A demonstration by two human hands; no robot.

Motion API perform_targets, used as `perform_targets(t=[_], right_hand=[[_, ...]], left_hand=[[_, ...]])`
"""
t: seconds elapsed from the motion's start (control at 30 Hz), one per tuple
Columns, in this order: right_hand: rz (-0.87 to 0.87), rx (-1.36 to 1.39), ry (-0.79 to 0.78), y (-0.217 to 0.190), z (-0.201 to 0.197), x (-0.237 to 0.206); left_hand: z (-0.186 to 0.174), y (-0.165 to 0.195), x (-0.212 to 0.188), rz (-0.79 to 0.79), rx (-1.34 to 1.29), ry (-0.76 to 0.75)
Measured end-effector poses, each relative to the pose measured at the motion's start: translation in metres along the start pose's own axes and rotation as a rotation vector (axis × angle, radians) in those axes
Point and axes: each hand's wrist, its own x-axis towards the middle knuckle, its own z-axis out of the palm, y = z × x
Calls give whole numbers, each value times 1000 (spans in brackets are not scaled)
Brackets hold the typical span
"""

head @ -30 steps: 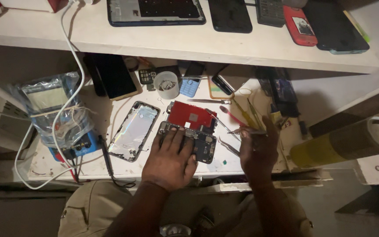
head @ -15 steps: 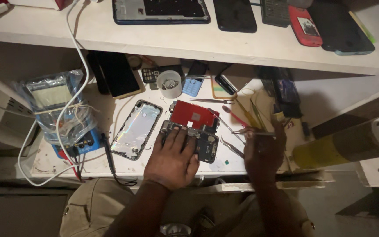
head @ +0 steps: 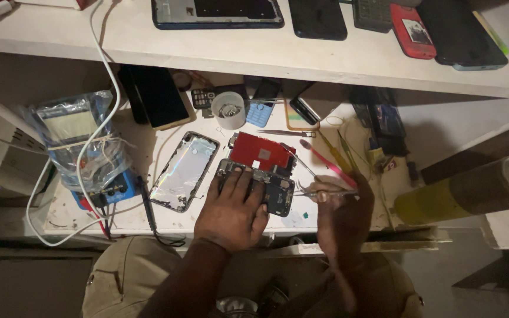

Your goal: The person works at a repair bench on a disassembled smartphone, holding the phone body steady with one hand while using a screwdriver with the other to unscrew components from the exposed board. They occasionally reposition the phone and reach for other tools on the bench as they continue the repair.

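Observation:
My left hand (head: 234,209) lies flat on an opened phone body (head: 272,189) at the middle of the white bench, fingers spread over its dark insides. A red screen panel (head: 258,153) rests just beyond it, tilted against it. My right hand (head: 343,206) is to the right of the phone and pinches thin metal tweezers (head: 316,193), their tips pointing left towards the phone's right edge. A shiny phone back cover (head: 184,171) lies to the left of my left hand.
A pink tool (head: 325,162), yellow tools (head: 340,154) and a small white cup (head: 229,109) lie behind the phone. A bagged blue device (head: 86,147) with a white cable (head: 98,65) sits at left. Several phones rest on the shelf (head: 254,56) above. A yellow cylinder (head: 460,194) lies at right.
My right hand has dropped lower and turned the tweezers from upright to pointing left at the phone. My left hand stays pressed on the phone body.

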Motion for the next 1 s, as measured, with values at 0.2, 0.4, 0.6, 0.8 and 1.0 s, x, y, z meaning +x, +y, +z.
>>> perform_targets(t=[0.2,0.4,0.6,0.8,1.0], right_hand=[[-52,295,-102,-4,5,-9],[-52,304,-94,3,8,-10],[-35,297,-93,6,5,-9],[-45,239,-83,2,4,-7],[-83,252,-78,-2,4,-7]], left_hand=[[0,0,0,20,37,29],[0,0,0,-3,7,15],[-2,1,3,-14,51,-73],[-3,2,4,-29,55,-123],[-1,0,3,-22,65,-109]])
